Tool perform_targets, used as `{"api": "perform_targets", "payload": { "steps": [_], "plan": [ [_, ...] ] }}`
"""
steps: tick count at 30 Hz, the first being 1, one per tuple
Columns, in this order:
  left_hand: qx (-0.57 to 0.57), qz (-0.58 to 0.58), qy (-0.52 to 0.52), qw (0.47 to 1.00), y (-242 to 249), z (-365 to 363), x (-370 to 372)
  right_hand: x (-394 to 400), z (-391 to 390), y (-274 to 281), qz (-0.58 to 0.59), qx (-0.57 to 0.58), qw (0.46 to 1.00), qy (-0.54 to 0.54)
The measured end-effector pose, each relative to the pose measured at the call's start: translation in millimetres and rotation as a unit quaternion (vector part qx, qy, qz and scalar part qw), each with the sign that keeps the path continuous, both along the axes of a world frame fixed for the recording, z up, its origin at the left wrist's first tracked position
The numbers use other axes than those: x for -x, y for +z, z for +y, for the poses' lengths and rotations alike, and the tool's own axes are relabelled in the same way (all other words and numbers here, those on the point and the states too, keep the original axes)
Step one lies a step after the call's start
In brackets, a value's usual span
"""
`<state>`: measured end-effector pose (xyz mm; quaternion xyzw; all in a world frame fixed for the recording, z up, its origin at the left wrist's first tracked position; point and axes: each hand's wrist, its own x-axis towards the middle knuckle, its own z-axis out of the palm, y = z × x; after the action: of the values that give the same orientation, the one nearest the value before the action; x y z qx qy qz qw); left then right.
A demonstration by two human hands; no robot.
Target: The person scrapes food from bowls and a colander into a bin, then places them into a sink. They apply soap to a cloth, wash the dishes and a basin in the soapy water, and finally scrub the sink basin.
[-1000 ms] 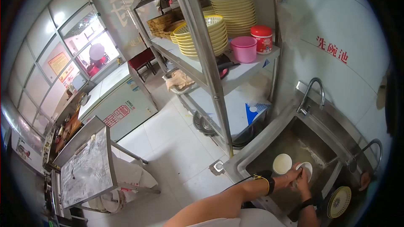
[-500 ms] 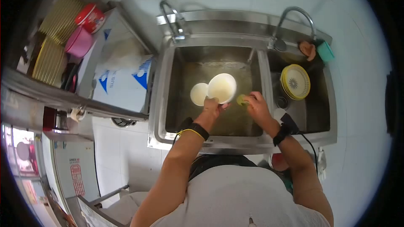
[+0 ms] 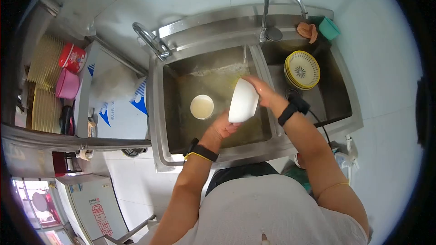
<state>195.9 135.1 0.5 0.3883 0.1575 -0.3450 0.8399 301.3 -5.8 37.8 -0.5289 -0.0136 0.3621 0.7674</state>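
Observation:
A large white bowl [image 3: 244, 101] is tilted on its side above the left sink basin [image 3: 181, 140], its outer wall facing up. My left hand [image 3: 223, 125] is closed on the bowl's lower end. At the bowl's upper right edge is my right hand [image 3: 258, 90], its fingers curled around the rim; a bit of yellow-green shows by the fingertips, too small to make out. To the left, a smaller white bowl [image 3: 201, 107] sits in the cloudy water of the same basin.
Yellow-rimmed bowls [image 3: 302, 70] are stacked in the right basin. Two faucets [image 3: 153, 43] stand at the back. A teal container [image 3: 329, 28] and a brown cloth [image 3: 307, 31] lie at the back right. On the left shelf are a red container [image 3: 72, 57], a pink container [image 3: 67, 84] and plates [image 3: 46, 109].
The large bowl has turned from facing up to lying on its side. My right hand has moved from beside it onto its rim. The camera view has shifted and rotated.

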Motion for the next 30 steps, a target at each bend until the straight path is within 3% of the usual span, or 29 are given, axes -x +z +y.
{"api": "perform_targets", "payload": {
  "steps": [1,2,3,4,6,7,9,10,12,14,16,18,19,21,23,24,26,27,30],
  "plan": [
    [0.065,-0.015,0.029,0.997,-8.4,-2.6,1.0,7.6,-2.3,-3.1,0.097,-0.084,0.992,-0.017],
    [0.132,-0.028,0.059,0.989,-13.7,-8.3,0.8,15.5,-0.9,-7.3,0.097,-0.084,0.992,-0.018],
    [0.072,-0.007,0.148,0.986,-12.5,-21.4,-1.3,24.5,3.5,-12.9,0.145,-0.135,0.978,-0.062],
    [0.071,-0.004,0.147,0.987,-13.0,-27.0,-2.2,32.0,7.8,-19.4,0.194,-0.185,0.958,-0.106],
    [0.036,0.003,0.275,0.961,-15.2,-34.1,-6.3,39.1,14.0,-16.6,0.173,-0.168,0.963,-0.118],
    [0.033,0.005,0.273,0.961,-18.9,-40.6,-11.6,41.6,13.4,-13.7,0.206,-0.145,0.957,-0.145],
    [-0.264,-0.098,0.43,0.858,-23.5,-50.6,-25.8,45.7,10.4,-11.3,0.241,-0.125,0.947,-0.172],
    [-0.266,-0.098,0.429,0.858,-25.6,-47.4,-27.6,48.0,5.8,-15.1,0.243,-0.184,0.941,-0.149],
    [-0.521,-0.234,0.415,0.708,-21.5,-35.0,-28.1,57.6,-0.1,-12.7,0.248,-0.241,0.93,-0.123],
    [-0.535,-0.18,0.382,0.732,-21.9,-25.7,-30.8,70.0,-5.7,-8.4,0.208,-0.248,0.939,-0.112],
    [-0.602,-0.278,0.359,0.657,-12.7,-25.0,-32.5,67.0,-15.9,-19.2,0.18,-0.244,0.947,-0.106],
    [-0.613,-0.295,0.35,0.644,-8.6,-32.9,-37.3,61.0,-31.3,-19.3,-0.004,-0.05,0.995,-0.084],
    [-0.623,-0.313,0.342,0.63,-7.0,-38.3,-39.7,57.3,-38.9,-18.4,-0.003,-0.046,0.995,-0.09],
    [-0.608,-0.339,0.286,0.658,9.1,-56.0,-42.1,46.6,-59.8,-7.2,-0.022,0.095,0.988,-0.12],
    [-0.543,-0.371,0.188,0.73,14.4,-72.8,-42.1,31.2,-91.3,1.3,-0.025,0.119,0.984,-0.132],
    [-0.535,-0.368,0.184,0.738,1.6,-74.0,-42.6,22.5,-108.7,4.5,-0.037,0.129,0.982,-0.137],
    [-0.355,-0.295,0.136,0.877,-26.5,-58.1,-47.9,7.8,-148.6,8.6,-0.034,0.174,0.977,-0.116],
    [-0.334,-0.152,0.086,0.926,-24.4,-35.2,-51.2,-2.5,-171.4,3.1,-0.041,0.201,0.976,-0.076],
    [-0.33,0.026,0.159,0.93,-95.6,28.6,-36.5,-23.4,-221.0,-28.3,-0.022,0.345,0.938,-0.031]
  ]
}}
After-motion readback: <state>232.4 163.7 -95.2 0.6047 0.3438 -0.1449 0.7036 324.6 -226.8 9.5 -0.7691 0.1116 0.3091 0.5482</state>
